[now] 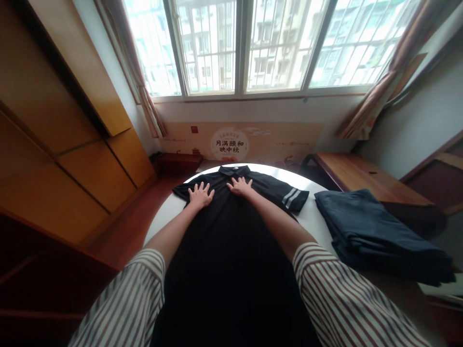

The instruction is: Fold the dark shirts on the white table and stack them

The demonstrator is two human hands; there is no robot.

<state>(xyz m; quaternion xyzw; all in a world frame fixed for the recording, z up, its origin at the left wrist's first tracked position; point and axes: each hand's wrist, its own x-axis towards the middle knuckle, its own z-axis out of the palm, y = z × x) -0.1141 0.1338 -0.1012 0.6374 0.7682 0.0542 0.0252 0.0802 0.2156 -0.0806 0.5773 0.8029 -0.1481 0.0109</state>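
A black polo shirt (231, 231) lies spread over a round white table (162, 221), its collar toward the window. Two pale stripes mark the right sleeve, which lies flat near the table's far right edge. My left hand (200, 195) rests with spread fingers on the chest, close to the left sleeve. Just below the collar, my right hand (239, 186) presses on the cloth, fingers spread as well. Neither hand grips the fabric. The shirt's lower part runs toward me, and its hem cannot be made out.
On the right sits a stack of folded dark blue clothes (365, 226). Behind it stands a wooden desk (376, 178). Orange-brown cabinets (97, 173) line the left wall. A printed board (275, 140) leans beneath the barred window (275, 48), which has curtains on both sides.
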